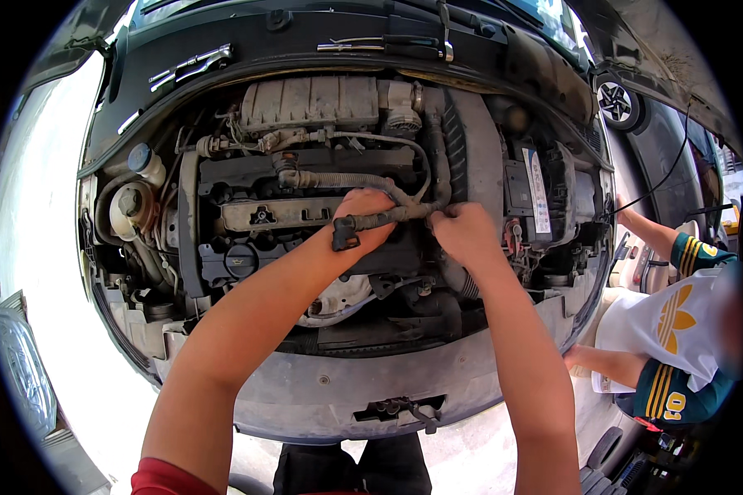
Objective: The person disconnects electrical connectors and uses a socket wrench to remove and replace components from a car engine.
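My left hand (371, 206) is closed round a wiring harness (400, 209) over the engine (264, 216); some fingers are hidden behind it. A connector (346, 237) hangs at the harness's left end, beside my left wrist. My right hand (462, 231) grips the same harness at its branch, fingertips pinched together. A ribbed conduit with another connector (289, 177) lies above my left hand. The dark cover with the oil filler cap (240, 260) sits lower left of my hands.
Loose metal tools (190, 66) and more tools (388, 44) lie along the rear panel. A coolant reservoir (132, 210) is at left, a battery (520, 198) at right. Another person (660, 330) is at the right edge beside the front bumper (289, 379). A car wheel (619, 103) stands behind.
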The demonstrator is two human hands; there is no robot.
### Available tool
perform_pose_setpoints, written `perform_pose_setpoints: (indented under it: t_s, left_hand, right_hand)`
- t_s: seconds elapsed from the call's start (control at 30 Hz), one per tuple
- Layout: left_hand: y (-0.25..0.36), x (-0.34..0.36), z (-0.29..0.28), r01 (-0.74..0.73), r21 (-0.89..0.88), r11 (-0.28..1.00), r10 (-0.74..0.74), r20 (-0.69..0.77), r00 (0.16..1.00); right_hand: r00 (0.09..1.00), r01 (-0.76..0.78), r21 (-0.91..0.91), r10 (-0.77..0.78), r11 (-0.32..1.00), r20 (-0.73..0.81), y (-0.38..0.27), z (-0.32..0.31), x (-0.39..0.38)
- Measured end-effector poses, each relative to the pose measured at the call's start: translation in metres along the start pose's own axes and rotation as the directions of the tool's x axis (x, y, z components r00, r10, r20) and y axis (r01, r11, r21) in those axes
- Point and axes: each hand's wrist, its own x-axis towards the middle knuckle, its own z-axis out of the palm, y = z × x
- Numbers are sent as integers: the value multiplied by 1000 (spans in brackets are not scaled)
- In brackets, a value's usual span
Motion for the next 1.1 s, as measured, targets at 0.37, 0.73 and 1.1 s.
perform_pose_setpoints:
  t_s: [0.37, 0.73, 1.1]
  left_hand:
    - [13, -2, 14, 37, -70, 997, -43, -94, 995]
    - [8, 4, -1, 42, -22, 999, -43, -46, 998]
    - [6, 7, -22, -114, -27, 993, 115, 30, 993]
  right_hand:
    - [356, 747, -524, -912, 409, -203, -133, -90, 179]
    - [517, 698, -402, -805, 593, -291, -133, -121, 72]
    - [987, -24, 412, 88, 911, -137, 52, 47, -91]
